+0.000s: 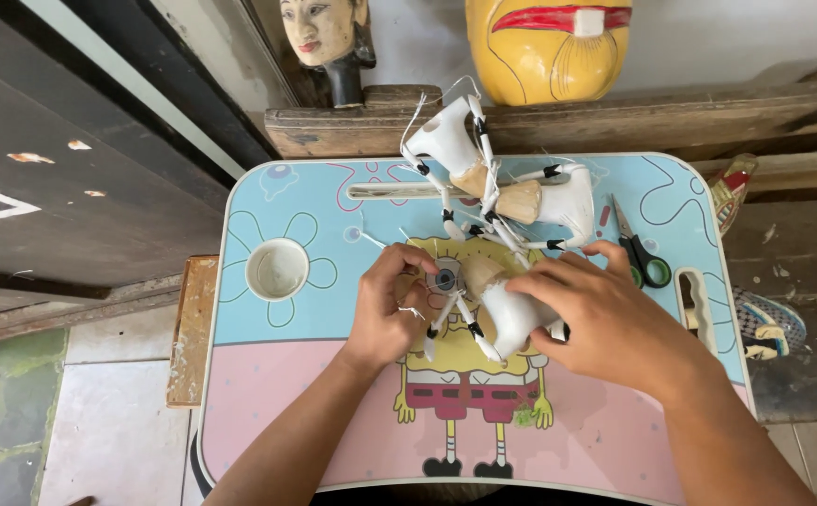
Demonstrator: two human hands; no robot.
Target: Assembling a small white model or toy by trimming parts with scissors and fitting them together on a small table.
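My right hand (605,314) grips a small white wooden animal figure (507,314) with a bare wood end and thin black-tipped legs, held over the middle of a small cartoon-printed table (268,403). My left hand (389,305) pinches one of the figure's thin legs, fingers closed on it. Just beyond my hands, two more white figures (446,141) (568,199) lie tangled together with white strings and thin legs.
A round cup recess (277,269) sits in the table at left. Green-handled scissors (641,253) lie at right. Behind the table a wooden ledge (727,117) carries a carved head (326,33) and a yellow mask (549,47). Tiled floor lies at the lower left.
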